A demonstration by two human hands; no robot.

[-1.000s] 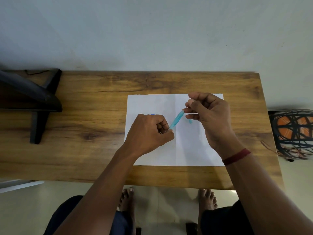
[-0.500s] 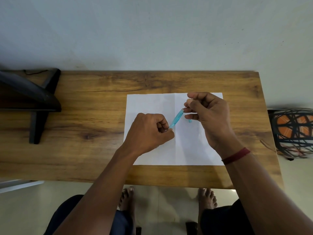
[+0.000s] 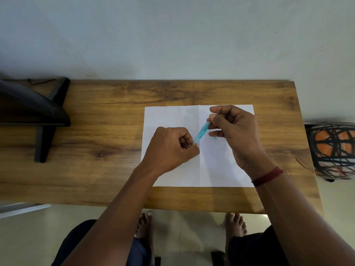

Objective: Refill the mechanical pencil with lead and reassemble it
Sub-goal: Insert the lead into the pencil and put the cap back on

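A translucent blue mechanical pencil (image 3: 202,132) is held tilted above a white sheet of paper (image 3: 169,118) on the wooden table (image 3: 107,116). My left hand (image 3: 171,148) is closed on the pencil's lower end. My right hand (image 3: 236,133) pinches at the pencil's upper end with thumb and forefinger; what is between those fingertips is too small to tell. A small blue piece (image 3: 215,138) lies on the paper just under my right hand, partly hidden by the fingers.
A dark stand with a sloped top (image 3: 32,112) occupies the table's left end. A round woven basket-like object (image 3: 334,150) sits off the table's right edge. A wall runs behind the table. My bare feet show below the front edge.
Both hands stay almost still on the pencil. My right fingertips have shifted slightly at the pencil's upper end.
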